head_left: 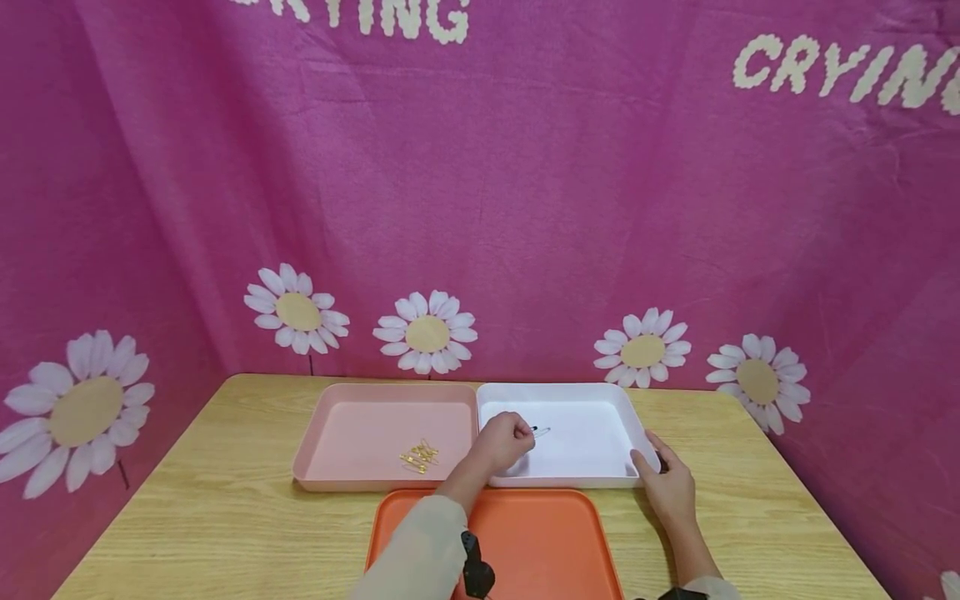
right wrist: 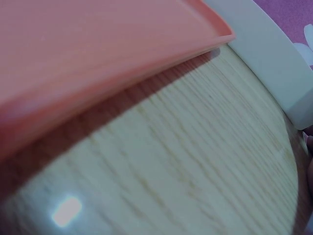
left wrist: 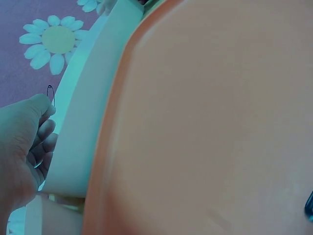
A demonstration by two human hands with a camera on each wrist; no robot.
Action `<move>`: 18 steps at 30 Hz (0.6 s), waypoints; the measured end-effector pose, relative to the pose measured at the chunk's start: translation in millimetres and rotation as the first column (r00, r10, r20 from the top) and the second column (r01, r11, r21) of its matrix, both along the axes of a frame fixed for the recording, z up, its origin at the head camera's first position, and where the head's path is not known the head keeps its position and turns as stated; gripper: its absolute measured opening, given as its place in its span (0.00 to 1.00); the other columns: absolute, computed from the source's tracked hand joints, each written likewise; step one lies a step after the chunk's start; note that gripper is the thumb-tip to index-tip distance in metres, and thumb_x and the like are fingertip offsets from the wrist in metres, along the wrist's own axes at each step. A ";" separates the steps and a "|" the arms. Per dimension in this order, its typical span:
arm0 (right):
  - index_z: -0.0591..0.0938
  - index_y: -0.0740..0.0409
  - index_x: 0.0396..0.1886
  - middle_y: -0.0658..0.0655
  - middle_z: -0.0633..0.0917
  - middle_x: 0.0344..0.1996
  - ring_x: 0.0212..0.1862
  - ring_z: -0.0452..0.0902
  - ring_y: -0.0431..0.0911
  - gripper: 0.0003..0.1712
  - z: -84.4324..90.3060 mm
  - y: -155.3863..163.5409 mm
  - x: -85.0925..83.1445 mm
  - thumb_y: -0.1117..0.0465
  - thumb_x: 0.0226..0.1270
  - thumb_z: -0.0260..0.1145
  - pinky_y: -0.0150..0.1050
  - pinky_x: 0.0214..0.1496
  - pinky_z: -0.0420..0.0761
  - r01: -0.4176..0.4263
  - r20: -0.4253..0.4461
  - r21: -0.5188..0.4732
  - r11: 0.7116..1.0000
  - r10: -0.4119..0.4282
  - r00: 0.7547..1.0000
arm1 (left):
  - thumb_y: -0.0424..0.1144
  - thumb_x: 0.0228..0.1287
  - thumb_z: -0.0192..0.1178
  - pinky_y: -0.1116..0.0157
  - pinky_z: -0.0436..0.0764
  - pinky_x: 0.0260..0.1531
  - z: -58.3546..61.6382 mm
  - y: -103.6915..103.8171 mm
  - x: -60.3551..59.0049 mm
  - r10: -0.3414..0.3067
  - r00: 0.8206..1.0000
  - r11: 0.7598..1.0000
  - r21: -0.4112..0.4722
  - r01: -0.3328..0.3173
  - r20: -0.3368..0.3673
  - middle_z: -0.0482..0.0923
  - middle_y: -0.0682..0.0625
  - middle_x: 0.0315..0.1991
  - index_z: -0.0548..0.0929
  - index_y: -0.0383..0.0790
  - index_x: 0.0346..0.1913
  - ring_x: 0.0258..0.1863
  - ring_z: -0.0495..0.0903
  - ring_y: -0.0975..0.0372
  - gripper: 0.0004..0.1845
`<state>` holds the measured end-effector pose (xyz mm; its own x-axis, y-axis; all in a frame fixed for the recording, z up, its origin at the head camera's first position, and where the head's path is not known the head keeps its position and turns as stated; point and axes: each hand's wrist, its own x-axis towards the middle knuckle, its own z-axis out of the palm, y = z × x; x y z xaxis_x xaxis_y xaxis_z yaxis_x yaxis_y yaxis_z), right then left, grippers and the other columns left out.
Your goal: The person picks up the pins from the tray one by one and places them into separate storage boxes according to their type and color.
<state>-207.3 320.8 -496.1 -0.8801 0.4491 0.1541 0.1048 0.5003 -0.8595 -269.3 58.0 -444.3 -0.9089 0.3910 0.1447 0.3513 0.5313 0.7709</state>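
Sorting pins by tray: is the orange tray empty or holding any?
Empty as far as shown: the orange tray has a bare floor in head and left wrist views; its near end is cut off.

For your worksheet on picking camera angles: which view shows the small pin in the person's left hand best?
The head view: it shows the pin pinched by the left hand over the white tray, though tiny. The left wrist view shows only a dark loop above the fingers. The right wrist view shows none of it.
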 end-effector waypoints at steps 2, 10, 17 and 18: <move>0.69 0.57 0.66 0.67 0.71 0.62 0.65 0.65 0.55 0.33 0.2 0.0 0.2 0.48 0.64 0.61 0.49 0.66 0.63 -0.001 0.004 0.001 1.000 0.001 1.000 | 0.32 0.54 0.57 0.72 0.70 0.31 -1.4 2.4 1.2 -0.012 1.000 1.000 -0.022 0.011 -0.022 0.75 0.53 0.24 0.80 0.36 0.29 0.26 0.68 0.67 0.03; 0.70 0.56 0.65 0.66 0.73 0.61 0.64 0.66 0.53 0.32 -1.3 -0.5 0.3 0.48 0.64 0.61 0.43 0.63 0.66 0.005 0.003 0.004 1.000 -0.005 1.000 | 0.34 0.57 0.58 0.72 0.71 0.31 -7.7 9.1 2.8 -0.002 1.000 0.995 -0.099 0.002 0.009 0.71 0.55 0.23 0.78 0.39 0.28 0.26 0.68 0.67 0.03; 0.72 0.56 0.64 0.66 0.76 0.58 0.60 0.70 0.52 0.31 -3.2 1.2 -1.8 0.49 0.63 0.62 0.20 0.48 0.62 0.027 -0.015 0.017 1.000 -0.026 1.000 | 0.34 0.58 0.58 0.72 0.72 0.31 -8.0 11.0 1.3 0.021 1.000 0.990 -0.143 -0.020 0.007 0.72 0.55 0.24 0.79 0.40 0.29 0.26 0.69 0.66 0.03; 0.72 0.56 0.64 0.66 0.76 0.58 0.60 0.70 0.52 0.31 -3.5 1.4 -1.9 0.49 0.63 0.62 0.21 0.49 0.63 0.025 -0.015 0.016 1.000 -0.025 1.000 | 0.34 0.59 0.59 0.71 0.72 0.31 -7.7 11.1 1.5 0.030 0.999 0.988 -0.152 -0.029 0.009 0.72 0.54 0.24 0.79 0.40 0.29 0.26 0.69 0.66 0.03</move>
<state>-209.2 322.2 -499.6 -0.8660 0.4684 0.1749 0.1045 0.5117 -0.8528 -267.8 69.2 -452.0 -0.9217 0.3805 0.0753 0.3253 0.6523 0.6846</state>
